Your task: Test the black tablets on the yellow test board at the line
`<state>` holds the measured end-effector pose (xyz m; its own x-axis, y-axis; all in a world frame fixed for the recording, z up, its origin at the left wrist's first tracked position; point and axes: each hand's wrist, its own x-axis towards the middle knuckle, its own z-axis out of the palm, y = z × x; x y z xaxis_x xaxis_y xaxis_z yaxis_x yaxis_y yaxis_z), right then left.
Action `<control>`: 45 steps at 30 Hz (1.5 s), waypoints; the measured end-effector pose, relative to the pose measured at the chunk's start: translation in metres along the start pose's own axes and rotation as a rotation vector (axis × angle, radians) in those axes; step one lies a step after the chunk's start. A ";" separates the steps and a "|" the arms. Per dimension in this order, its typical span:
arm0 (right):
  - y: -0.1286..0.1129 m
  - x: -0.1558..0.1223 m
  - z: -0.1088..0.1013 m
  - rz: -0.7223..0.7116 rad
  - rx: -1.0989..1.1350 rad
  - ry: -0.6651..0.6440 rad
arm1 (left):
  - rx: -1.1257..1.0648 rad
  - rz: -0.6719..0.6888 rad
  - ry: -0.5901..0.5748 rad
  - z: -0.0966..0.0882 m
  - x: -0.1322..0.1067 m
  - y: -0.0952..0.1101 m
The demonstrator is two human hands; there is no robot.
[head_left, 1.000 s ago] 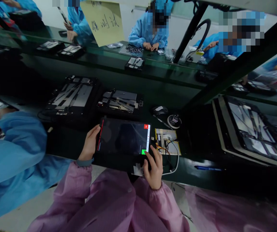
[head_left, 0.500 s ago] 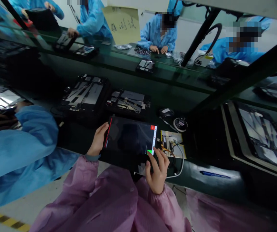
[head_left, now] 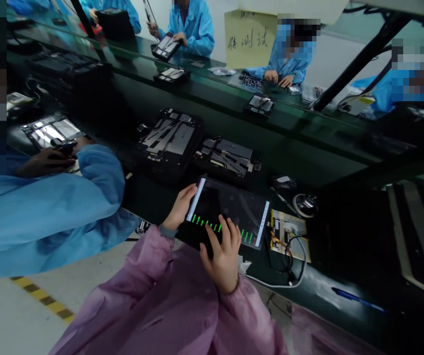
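head view: flat black rectangular glass-fronted tablet (head_left: 236,203) over the glossy dark green bench (head_left: 325,282), long axis roughly left-right, bare left hand (head_left: 179,207) gripping its left short edge, bare right hand (head_left: 222,259) fingers-spread over its near long side, contact unclear

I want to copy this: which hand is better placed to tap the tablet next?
Probably the right hand: its fingers are spread over the tablet, while the left hand is busy holding its left edge.
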<state>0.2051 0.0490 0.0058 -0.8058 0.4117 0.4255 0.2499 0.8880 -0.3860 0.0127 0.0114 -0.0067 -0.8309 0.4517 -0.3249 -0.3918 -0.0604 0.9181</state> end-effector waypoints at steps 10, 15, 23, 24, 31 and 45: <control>-0.002 0.032 -0.061 0.026 0.013 0.095 | -0.010 0.052 -0.036 -0.001 0.001 0.000; 0.018 0.102 -0.065 0.025 0.058 0.082 | -0.029 0.018 -0.162 0.000 -0.001 0.005; 0.020 0.198 0.003 0.023 -0.151 -0.328 | -0.013 0.133 -0.262 0.001 -0.005 0.012; 0.018 0.201 0.005 -0.005 -0.174 -0.354 | 0.005 0.141 -0.269 0.001 -0.005 0.011; 0.008 0.170 -0.011 -0.234 -0.360 -0.220 | -0.053 0.126 -0.179 0.000 -0.003 0.006; 0.018 -0.043 -0.118 -0.012 0.302 -0.295 | -0.101 -0.032 -0.244 -0.003 -0.004 0.004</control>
<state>0.3078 0.0712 0.0773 -0.9380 0.2861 0.1959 0.1059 0.7743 -0.6239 0.0137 0.0064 -0.0025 -0.7022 0.6556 -0.2777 -0.4639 -0.1253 0.8770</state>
